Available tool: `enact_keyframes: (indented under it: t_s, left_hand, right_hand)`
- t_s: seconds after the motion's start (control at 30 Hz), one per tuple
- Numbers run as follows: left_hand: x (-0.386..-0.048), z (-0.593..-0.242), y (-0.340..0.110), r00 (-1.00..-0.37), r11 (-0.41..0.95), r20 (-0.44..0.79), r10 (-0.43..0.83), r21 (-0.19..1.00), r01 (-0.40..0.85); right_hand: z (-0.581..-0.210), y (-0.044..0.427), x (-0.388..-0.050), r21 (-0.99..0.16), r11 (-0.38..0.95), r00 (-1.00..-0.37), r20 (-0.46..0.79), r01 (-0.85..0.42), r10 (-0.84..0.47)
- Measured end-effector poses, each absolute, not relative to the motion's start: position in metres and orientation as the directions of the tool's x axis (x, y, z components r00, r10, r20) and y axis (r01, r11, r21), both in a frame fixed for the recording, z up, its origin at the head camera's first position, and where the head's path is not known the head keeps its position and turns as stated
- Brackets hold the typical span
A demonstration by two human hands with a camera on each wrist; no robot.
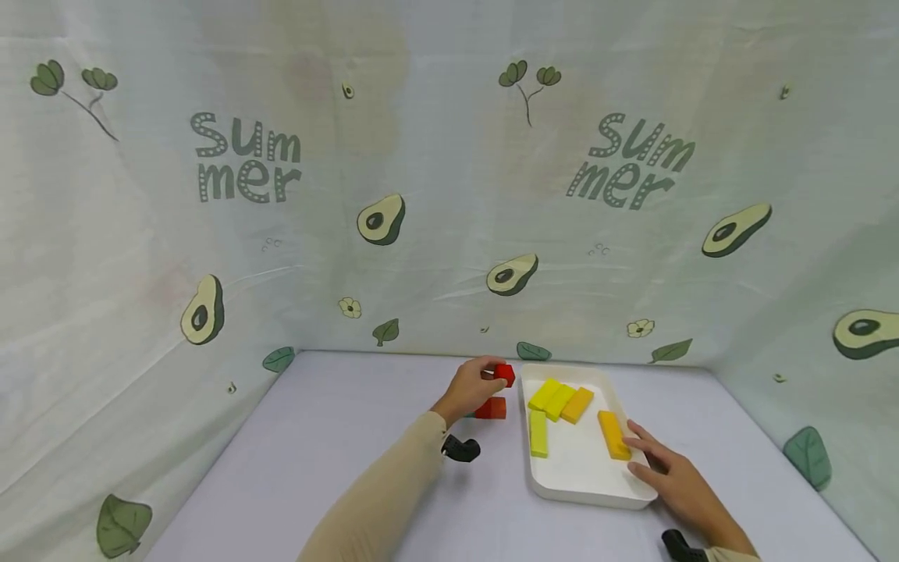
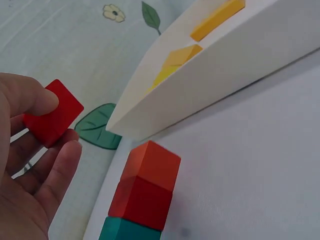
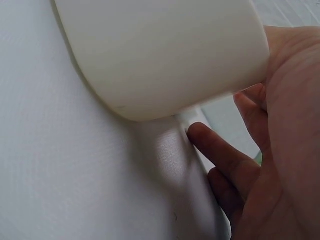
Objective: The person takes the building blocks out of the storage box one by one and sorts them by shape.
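while the left hand (image 1: pixel 467 389) pinches a red block (image 1: pixel 506 375) near the white tray (image 1: pixel 577 478), the right hand (image 1: pixel 676 478) rests at its rim, fingers loosely spread.

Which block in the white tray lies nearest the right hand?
The orange block alone on the right side of the white tray, beside the right hand; the other orange block and three yellow blocks lie further left.

On the desk (image 1: pixel 281 468), the tray (image 1: pixel 572 478) holds four bars (image 1: pixel 559 403) at left, one at right. To its left are a row of cubes (image 1: pixel 498 408) and a cube (image 1: pixel 506 375) in the left hand (image 1: pixel 469 390); at its right edge, the right hand (image 1: pixel 676 485).
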State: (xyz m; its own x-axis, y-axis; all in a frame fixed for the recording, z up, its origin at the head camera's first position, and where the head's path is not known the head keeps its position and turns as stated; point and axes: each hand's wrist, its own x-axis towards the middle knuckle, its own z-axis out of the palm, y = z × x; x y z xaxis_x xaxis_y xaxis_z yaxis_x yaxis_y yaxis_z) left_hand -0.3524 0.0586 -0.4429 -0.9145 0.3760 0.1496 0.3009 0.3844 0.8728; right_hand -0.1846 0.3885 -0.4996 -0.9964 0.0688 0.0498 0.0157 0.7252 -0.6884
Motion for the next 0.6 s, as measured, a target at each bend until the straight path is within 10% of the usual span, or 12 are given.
enact_keyframes:
  t_s: [0.6]
  left_hand:
    - [-0.367, -0.450, -0.012, -0.915, 0.363, 0.123, 0.383, 0.891, 0.272]
  right_hand:
    - [-0.498, 0.386, -0.183, -0.676, 0.736, -0.996, 0.068, -0.006, 0.055]
